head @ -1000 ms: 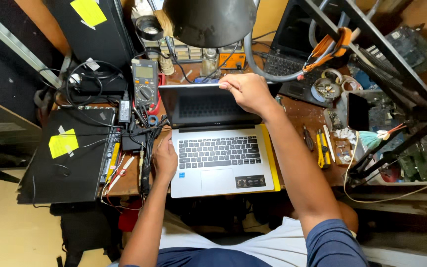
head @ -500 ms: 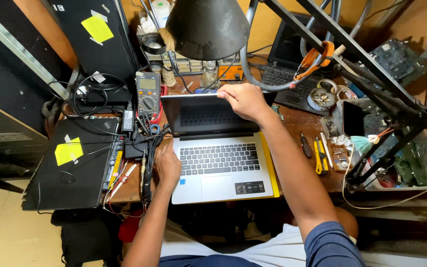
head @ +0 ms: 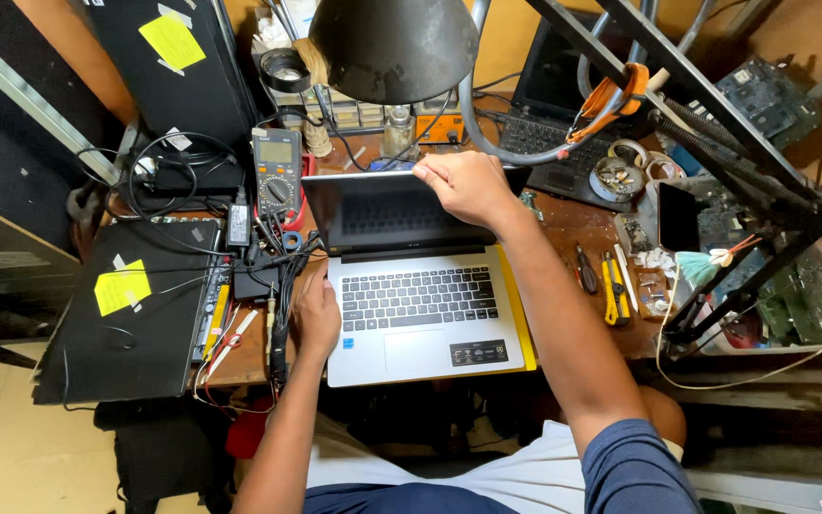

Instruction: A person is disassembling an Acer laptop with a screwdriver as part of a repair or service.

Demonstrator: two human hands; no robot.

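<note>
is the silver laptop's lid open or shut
Open: the silver laptop shows its keyboard, the dark screen stands raised, and the right hand grips the lid's top edge.

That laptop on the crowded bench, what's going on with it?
A person sits at a cluttered workbench with a silver laptop in front of them. Their right hand grips the top edge of its dark screen, while the left hand rests on the left edge of the base by the keyboard. A multimeter and a closed black laptop lie to the left.
</note>
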